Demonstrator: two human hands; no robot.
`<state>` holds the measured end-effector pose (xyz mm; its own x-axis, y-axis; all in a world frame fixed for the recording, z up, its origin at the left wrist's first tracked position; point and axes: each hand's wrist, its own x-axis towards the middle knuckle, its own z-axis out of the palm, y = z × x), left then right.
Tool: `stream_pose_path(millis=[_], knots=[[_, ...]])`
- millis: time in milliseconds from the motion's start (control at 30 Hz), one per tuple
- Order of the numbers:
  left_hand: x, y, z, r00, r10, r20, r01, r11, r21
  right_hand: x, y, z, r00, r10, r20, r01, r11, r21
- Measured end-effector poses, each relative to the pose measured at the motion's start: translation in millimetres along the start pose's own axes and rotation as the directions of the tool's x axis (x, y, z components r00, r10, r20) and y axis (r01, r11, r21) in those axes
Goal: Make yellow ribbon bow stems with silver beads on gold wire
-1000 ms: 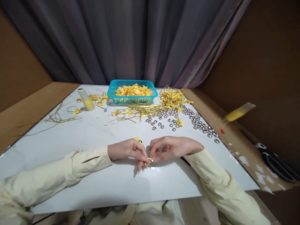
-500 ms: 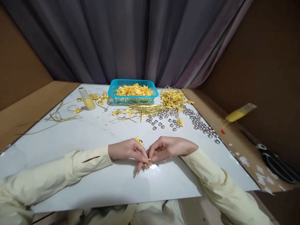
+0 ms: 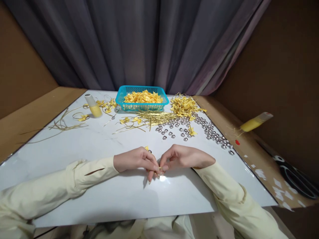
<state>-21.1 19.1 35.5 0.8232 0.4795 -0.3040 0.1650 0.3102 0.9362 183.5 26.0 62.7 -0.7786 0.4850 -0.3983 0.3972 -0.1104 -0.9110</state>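
My left hand (image 3: 136, 160) and my right hand (image 3: 183, 157) meet fingertip to fingertip low on the white marble board (image 3: 104, 146). Both pinch a small gold piece (image 3: 158, 171) between thumb and fingers; it is too small to name. A bit of yellow bow (image 3: 146, 148) peeks out just behind my left hand. Pale yellow sleeves cover both forearms.
At the back stands a turquoise basket (image 3: 142, 106) full of yellow bows, beside a heap of bows on gold wire (image 3: 184, 105), gold wires (image 3: 154, 117) and scattered silver beads (image 3: 214, 134). A glue bottle (image 3: 92, 105) stands back left, another (image 3: 254, 122) lies right, near scissors (image 3: 296, 176).
My two hands stayed together on the small gold piece, with only slight finger movement; my right fingers closed in tighter toward the left. Nothing else on the board moved.
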Motion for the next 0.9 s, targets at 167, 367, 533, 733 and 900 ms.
stream_pose_path(millis=[167, 367, 533, 733, 900], knots=[[-5.1, 12.0, 3.6, 0.984, -0.026, -0.176, 0.051, 0.989, 0.141, -0.8, -1.9, -1.5, 0.992, -0.028, -0.122, 0.017, 0.996, -0.085], [-13.3, 29.4, -2.7, 0.950, 0.048, -0.308, 0.066, 0.934, 0.350, -3.7, -6.4, -3.0, 0.982, -0.016, -0.186, 0.014, 1.000, -0.011], [-15.4, 39.0, -15.1, 0.910, 0.142, -0.389, 0.063, 0.882, 0.468, -5.6, -10.9, -2.1, 0.981, -0.009, -0.191, 0.017, 0.999, 0.041], [-12.2, 29.2, -9.5, 0.985, 0.036, -0.170, 0.039, 0.908, 0.417, -2.4, -9.4, -0.1, 0.987, -0.016, -0.162, 0.024, 0.999, 0.047], [-11.9, 24.5, -3.2, 0.982, 0.000, -0.187, 0.069, 0.931, 0.359, 0.8, -2.5, -1.0, 0.994, -0.031, -0.105, 0.037, 0.998, 0.047]])
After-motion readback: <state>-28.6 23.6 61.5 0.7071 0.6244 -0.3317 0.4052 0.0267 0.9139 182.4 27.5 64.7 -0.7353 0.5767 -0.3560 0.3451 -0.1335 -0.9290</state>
